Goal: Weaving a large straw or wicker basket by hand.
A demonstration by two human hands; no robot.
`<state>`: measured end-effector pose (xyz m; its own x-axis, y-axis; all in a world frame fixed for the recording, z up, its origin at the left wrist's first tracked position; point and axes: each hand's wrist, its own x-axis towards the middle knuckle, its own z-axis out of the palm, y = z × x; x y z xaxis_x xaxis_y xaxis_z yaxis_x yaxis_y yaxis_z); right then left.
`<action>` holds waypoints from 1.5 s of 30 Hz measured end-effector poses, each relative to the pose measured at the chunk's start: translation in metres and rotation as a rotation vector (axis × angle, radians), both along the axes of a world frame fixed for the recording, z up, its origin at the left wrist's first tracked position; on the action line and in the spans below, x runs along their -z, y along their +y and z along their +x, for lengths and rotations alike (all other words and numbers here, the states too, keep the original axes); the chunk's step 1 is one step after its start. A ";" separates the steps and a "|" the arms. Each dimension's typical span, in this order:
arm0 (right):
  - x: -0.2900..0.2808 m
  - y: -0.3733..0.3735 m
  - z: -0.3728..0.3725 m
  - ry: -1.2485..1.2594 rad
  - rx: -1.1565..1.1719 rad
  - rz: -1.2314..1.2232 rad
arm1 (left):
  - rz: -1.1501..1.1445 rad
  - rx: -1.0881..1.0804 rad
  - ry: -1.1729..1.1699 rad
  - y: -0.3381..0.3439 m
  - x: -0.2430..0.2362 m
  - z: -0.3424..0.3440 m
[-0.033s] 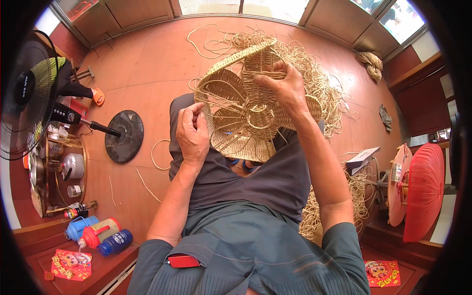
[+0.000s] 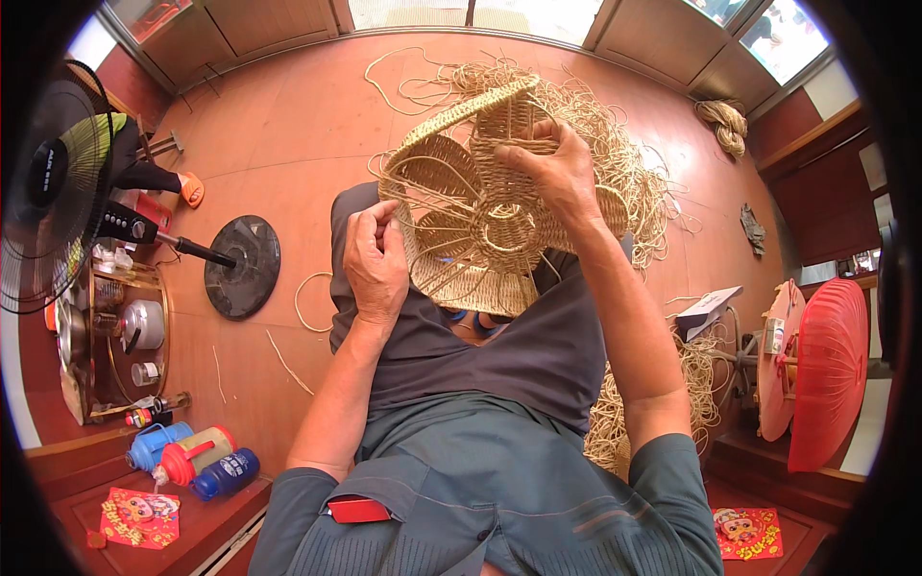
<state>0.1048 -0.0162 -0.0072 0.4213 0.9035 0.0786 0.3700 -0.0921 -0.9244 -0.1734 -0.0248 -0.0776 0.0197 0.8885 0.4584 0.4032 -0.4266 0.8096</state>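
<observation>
A woven straw-rope piece (image 2: 508, 232) is held up over my lap. Petal-like loops spread from a small round ring at its middle, and a thick braided border (image 2: 459, 117) runs along its upper left side. My right hand (image 2: 562, 171) grips the upper petal, thumb on the near face and fingers partly hidden behind the weave. At the left edge, my left hand (image 2: 376, 257) has its fingers pinched against the border. Thin loose strands (image 2: 444, 199) stretch from that edge toward the ring.
Tangled straw rope (image 2: 615, 154) lies on the floor beyond the piece, and another heap (image 2: 696, 384) lies by my right leg. To the left stand a black fan (image 2: 245, 264), a shelf with a kettle (image 2: 144, 324) and several flasks (image 2: 197, 456). A red fan (image 2: 828, 374) is at the right.
</observation>
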 end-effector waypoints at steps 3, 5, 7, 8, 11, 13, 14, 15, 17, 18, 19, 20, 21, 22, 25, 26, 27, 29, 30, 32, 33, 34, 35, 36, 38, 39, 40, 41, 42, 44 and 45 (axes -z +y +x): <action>-0.003 0.000 0.004 0.065 -0.065 0.014 | 0.008 0.005 0.007 0.000 0.001 -0.001; -0.006 -0.002 0.008 0.122 -0.123 0.023 | 0.006 0.008 0.009 -0.001 0.001 -0.001; -0.007 -0.003 0.009 0.005 -0.109 0.038 | 0.002 0.013 0.009 0.000 0.002 -0.001; -0.006 -0.003 0.006 -0.016 -0.083 0.040 | -0.022 0.018 -0.034 0.001 0.003 -0.002; -0.013 -0.001 -0.005 0.012 -0.011 -0.055 | -0.038 0.022 -0.054 0.000 0.002 -0.002; -0.013 -0.004 -0.007 0.009 0.011 -0.058 | -0.027 0.024 -0.032 0.002 0.002 -0.002; -0.006 -0.003 -0.002 -0.104 0.015 0.009 | -0.109 0.032 -0.113 0.003 0.005 -0.002; -0.001 -0.004 0.002 -0.217 0.020 0.075 | -0.193 0.039 -0.193 0.005 0.006 -0.003; -0.009 -0.012 0.002 -0.347 0.007 0.079 | -0.204 0.047 -0.240 0.005 0.003 -0.008; -0.015 -0.018 0.003 -0.483 -0.009 0.084 | -0.212 0.053 -0.292 0.005 0.001 -0.010; -0.023 -0.025 0.005 -0.480 -0.004 0.080 | -0.217 0.059 -0.289 0.004 0.001 -0.012; -0.030 -0.032 0.008 -0.476 0.001 0.045 | -0.206 0.042 -0.290 0.005 0.001 -0.013; -0.032 -0.039 0.012 -0.472 0.006 0.009 | -0.196 0.024 -0.291 0.005 0.002 -0.015; -0.032 -0.047 0.019 -0.536 0.016 0.027 | -0.210 0.031 -0.288 0.004 0.000 -0.016; -0.015 -0.060 0.036 -0.560 -0.017 0.006 | -0.222 0.045 -0.301 0.006 -0.002 -0.015; -0.011 -0.066 0.032 -0.568 0.020 -0.026 | -0.226 0.052 -0.292 0.007 -0.003 -0.015; -0.006 -0.067 0.035 -0.559 0.028 -0.031 | -0.235 0.051 -0.273 0.008 -0.004 -0.016; 0.004 -0.070 0.039 -0.776 -0.025 0.110 | -0.252 0.061 -0.240 0.008 -0.008 -0.016; 0.007 -0.070 0.041 -0.792 0.000 0.160 | -0.268 0.062 -0.232 0.009 -0.012 -0.015; 0.003 -0.071 0.038 -0.784 0.013 0.139 | -0.291 0.069 -0.207 0.009 -0.015 -0.016; 0.002 -0.071 0.037 -0.789 0.016 0.126 | -0.292 0.066 -0.211 0.009 -0.016 -0.016; 0.002 -0.069 0.036 -0.783 0.035 0.125 | -0.289 0.061 -0.219 0.010 -0.017 -0.016; 0.003 -0.069 0.036 -0.773 0.043 0.121 | -0.291 0.068 -0.207 0.010 -0.017 -0.016; 0.005 -0.068 0.037 -0.761 0.060 0.089 | -0.295 0.061 -0.206 0.010 -0.017 -0.016; 0.009 -0.068 0.039 -0.717 0.082 0.071 | -0.302 0.059 -0.205 0.010 -0.017 -0.016; 0.009 -0.069 0.041 -0.713 0.087 0.068 | -0.300 0.062 -0.187 0.010 -0.018 -0.016; 0.008 -0.071 0.040 -0.700 0.105 0.063 | -0.298 0.060 -0.170 0.010 -0.017 -0.018; 0.007 -0.072 0.040 -0.688 0.123 0.059 | -0.300 0.061 -0.166 0.010 -0.017 -0.019; 0.005 -0.073 0.042 -0.638 0.146 0.001 | -0.272 0.079 -0.121 0.010 -0.017 -0.020; 0.006 -0.075 0.051 -0.595 0.179 -0.015 | -0.248 0.100 -0.073 0.007 -0.022 -0.019; 0.005 -0.077 0.055 -0.554 0.210 -0.026 | -0.146 0.112 0.047 0.004 -0.025 -0.018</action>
